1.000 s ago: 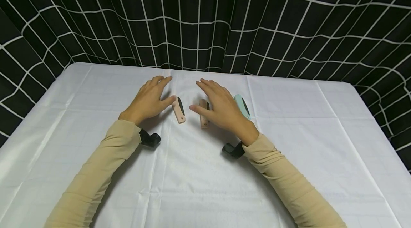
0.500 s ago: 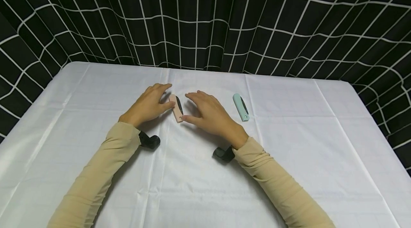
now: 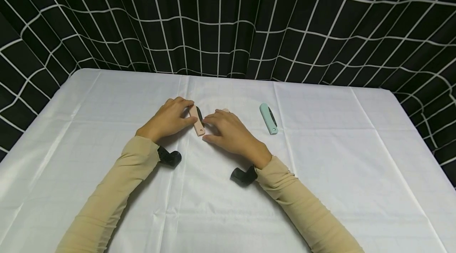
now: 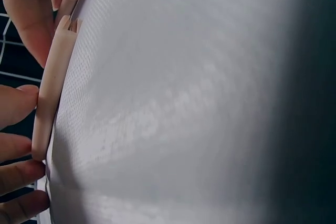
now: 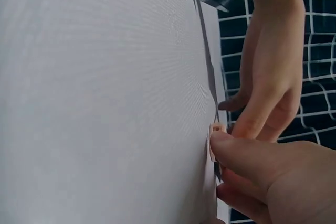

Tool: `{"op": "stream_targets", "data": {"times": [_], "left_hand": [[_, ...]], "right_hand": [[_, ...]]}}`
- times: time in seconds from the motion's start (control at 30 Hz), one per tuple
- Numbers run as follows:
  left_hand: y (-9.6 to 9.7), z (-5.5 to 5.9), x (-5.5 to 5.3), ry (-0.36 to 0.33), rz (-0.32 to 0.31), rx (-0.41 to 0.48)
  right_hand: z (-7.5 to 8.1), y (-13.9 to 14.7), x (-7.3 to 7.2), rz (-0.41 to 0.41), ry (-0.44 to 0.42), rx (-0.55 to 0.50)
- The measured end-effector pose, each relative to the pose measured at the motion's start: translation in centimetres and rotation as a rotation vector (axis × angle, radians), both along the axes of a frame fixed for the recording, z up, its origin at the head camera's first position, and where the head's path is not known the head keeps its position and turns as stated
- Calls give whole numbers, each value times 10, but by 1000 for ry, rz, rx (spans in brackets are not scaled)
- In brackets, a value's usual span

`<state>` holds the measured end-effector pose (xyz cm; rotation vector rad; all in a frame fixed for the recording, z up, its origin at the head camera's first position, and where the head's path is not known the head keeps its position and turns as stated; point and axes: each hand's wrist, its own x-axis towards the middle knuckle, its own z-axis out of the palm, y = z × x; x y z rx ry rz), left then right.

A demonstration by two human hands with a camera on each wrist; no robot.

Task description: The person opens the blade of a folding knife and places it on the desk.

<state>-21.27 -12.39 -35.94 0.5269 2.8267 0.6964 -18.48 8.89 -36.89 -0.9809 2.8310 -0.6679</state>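
In the head view a pink folding knife (image 3: pixel 198 127), its dark blade folded along the right edge, lies on the white cloth between both hands. My left hand (image 3: pixel 167 118) holds it from the left, thumb on the handle and fingertips at the far end. Close to its right side is my right hand (image 3: pixel 231 132), fingertips by the blade and thumb near the holed end; contact is hard to tell. The left wrist view shows left fingertips against the pink handle (image 4: pixel 52 87). In the right wrist view my right thumb (image 5: pixel 231 145) partly covers the knife's near end.
A mint-green folding knife (image 3: pixel 268 119) lies to the right of my right hand. Another pinkish knife (image 3: pixel 226 109) shows only its tip beyond that hand, the remainder hidden. Behind the white-covered table (image 3: pixel 320 166) hangs a black curtain (image 3: pixel 221 19) with white grid lines.
My right hand has moved left from above the pinkish middle knife to the pink knife's side. My left hand has lowered, its fingers coming onto the pink knife's far end.
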Motion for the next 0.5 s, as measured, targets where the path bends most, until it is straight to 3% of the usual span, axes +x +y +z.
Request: {"op": "stream_targets", "data": {"times": [0.2, 0.5], "left_hand": [[3, -3, -1, 7, -3, -51], [4, -2, -1, 1, 16, 24]], "right_hand": [[-2, -1, 2, 15, 47, 10], [-5, -3, 3, 24, 66, -27]]}}
